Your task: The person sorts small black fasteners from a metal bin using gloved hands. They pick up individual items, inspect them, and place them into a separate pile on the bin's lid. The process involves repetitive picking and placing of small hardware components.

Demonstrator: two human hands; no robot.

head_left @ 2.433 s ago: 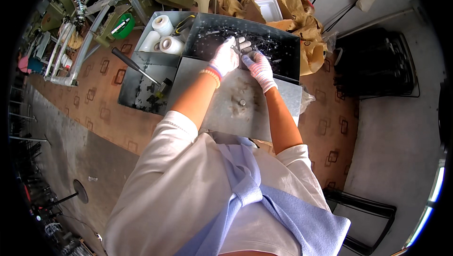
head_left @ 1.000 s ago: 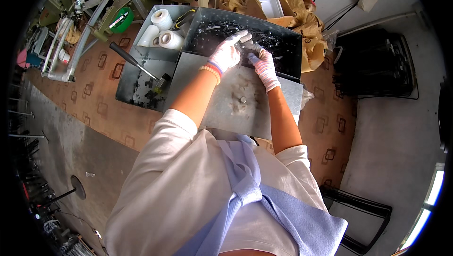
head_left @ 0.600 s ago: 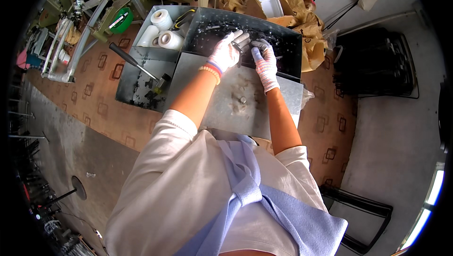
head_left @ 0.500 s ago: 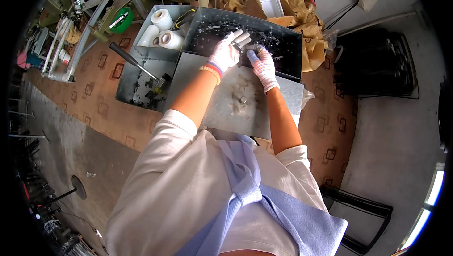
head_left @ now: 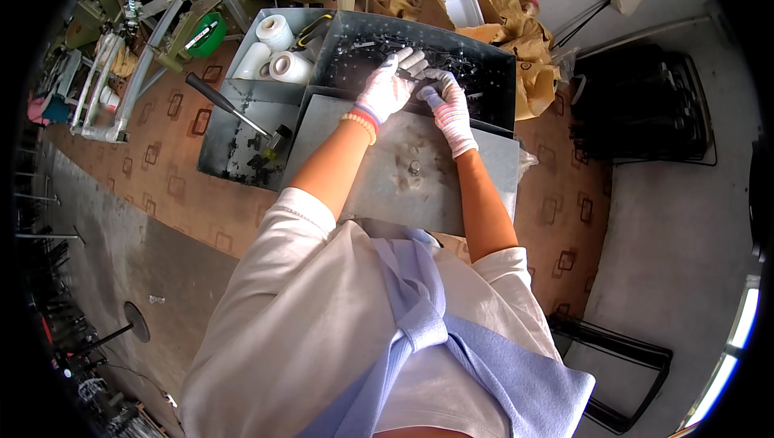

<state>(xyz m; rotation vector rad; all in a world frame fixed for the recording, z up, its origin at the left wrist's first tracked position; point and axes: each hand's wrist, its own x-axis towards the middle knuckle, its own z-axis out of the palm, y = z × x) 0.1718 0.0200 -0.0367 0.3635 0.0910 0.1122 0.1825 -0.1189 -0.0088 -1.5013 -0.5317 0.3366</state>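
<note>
My left hand (head_left: 389, 89), in a striped knit glove, is turned palm up over the metal bin (head_left: 514, 87), its fingers stretched forward. A small black part (head_left: 405, 75) lies across its fingers. Close beside it, my right hand (head_left: 450, 111), gloved too, bends its fingers and thumb toward that part. What sits between the right fingertips is too small to make out. Below both hands is a flat metal plate (head_left: 355, 180) with a bolt head (head_left: 414, 168) standing up from it. Many loose black parts (head_left: 476, 75) lie in the bin.
Left of the plate, a hammer (head_left: 230, 106) leans in a metal compartment. White film rolls (head_left: 290, 68) fill another, beside a yellow-and-black handled tool (head_left: 313, 31). Crumpled brown paper (head_left: 532, 87) and a white tray (head_left: 460, 7) are behind. Black frames (head_left: 645, 107) stand at right.
My right fingers have shifted slightly and opened a little from the left hand. The left hand stays nearly in place, its fingers slightly more upright.
</note>
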